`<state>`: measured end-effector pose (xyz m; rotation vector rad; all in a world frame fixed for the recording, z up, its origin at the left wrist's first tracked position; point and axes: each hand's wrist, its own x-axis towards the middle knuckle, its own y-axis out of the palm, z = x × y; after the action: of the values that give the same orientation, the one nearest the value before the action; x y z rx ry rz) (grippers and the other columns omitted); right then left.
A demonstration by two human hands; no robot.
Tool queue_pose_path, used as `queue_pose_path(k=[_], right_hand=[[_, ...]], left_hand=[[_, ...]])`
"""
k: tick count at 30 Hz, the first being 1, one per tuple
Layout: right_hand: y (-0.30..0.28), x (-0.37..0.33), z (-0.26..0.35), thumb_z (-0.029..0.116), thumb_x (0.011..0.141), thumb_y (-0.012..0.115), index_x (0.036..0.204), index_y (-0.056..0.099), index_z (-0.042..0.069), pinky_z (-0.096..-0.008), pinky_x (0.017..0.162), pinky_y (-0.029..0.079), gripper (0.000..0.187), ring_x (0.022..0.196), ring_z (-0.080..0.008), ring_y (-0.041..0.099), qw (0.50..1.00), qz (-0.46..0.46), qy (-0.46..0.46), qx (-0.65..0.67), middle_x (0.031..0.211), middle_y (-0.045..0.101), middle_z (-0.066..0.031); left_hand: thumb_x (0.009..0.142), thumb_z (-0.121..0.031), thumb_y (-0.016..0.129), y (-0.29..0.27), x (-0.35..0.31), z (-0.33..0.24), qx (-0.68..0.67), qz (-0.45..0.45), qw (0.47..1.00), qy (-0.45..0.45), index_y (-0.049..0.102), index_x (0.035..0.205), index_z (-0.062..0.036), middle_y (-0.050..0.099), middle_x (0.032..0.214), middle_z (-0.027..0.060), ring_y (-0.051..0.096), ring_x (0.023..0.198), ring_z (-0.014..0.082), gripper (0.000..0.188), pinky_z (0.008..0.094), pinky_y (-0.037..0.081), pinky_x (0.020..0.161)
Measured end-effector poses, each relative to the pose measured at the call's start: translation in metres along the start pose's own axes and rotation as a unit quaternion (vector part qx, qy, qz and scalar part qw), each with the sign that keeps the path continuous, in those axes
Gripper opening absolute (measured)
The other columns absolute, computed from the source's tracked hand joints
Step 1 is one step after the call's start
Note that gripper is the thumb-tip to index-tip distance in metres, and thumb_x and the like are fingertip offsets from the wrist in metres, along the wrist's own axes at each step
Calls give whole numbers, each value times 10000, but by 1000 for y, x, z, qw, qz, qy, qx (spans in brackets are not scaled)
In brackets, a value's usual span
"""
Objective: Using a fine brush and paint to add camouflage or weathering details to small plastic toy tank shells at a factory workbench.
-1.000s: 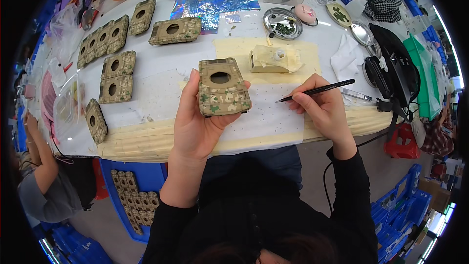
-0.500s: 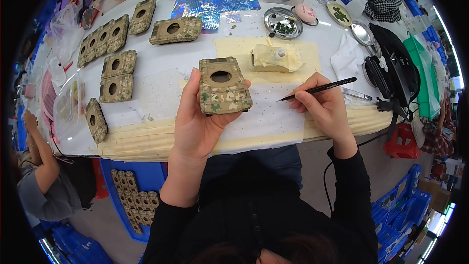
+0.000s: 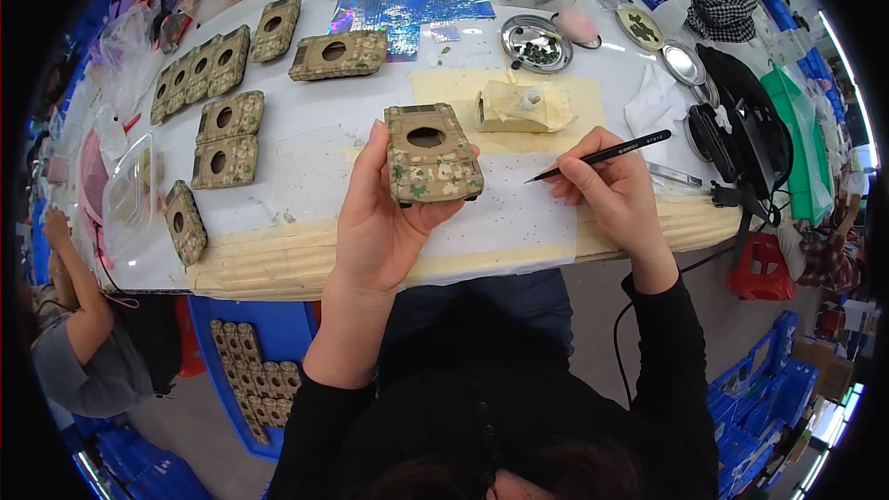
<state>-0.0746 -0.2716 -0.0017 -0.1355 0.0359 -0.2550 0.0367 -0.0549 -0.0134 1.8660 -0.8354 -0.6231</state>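
My left hand holds up a camouflage-painted model tank hull with a round hole in its top, above the table's near edge. My right hand grips a thin black paintbrush like a pen, its tip pointing left toward the hull but apart from it. Behind the hull, a tan model turret rests on a yellowish sheet.
Several more camouflage hulls lie on the white table at left and back. A metal dish holds dark paint. Black cables and gear sit at right. Another person sits at lower left beside a blue crate of hulls.
Nothing has visibly changed; both hands hold the same pose with the hull and brush.
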Motion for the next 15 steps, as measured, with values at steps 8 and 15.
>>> queue_pose_path(k=[8, 15], right_hand=[[4, 2, 5, 110, 890, 602, 872, 553, -3, -185, 573, 447, 125, 668, -66, 596, 999, -5, 13, -30, 772, 631, -52], [5, -1, 7, 102, 908, 571, 917, 530, 9, -200, 582, 458, 103, 723, -89, 613, 998, -15, -8, -62, 810, 614, -48]], left_hand=[[989, -404, 285, -1, 0, -1, 21, 13, 1000, -7, 439, 1249, 20, 591, 1107, 229, 643, 966, 251, 521, 310, 587, 765], [989, -401, 282, 0, 0, 0, 11, -2, 1000, -1, 428, 1248, 39, 580, 1099, 255, 649, 931, 277, 531, 305, 595, 737]])
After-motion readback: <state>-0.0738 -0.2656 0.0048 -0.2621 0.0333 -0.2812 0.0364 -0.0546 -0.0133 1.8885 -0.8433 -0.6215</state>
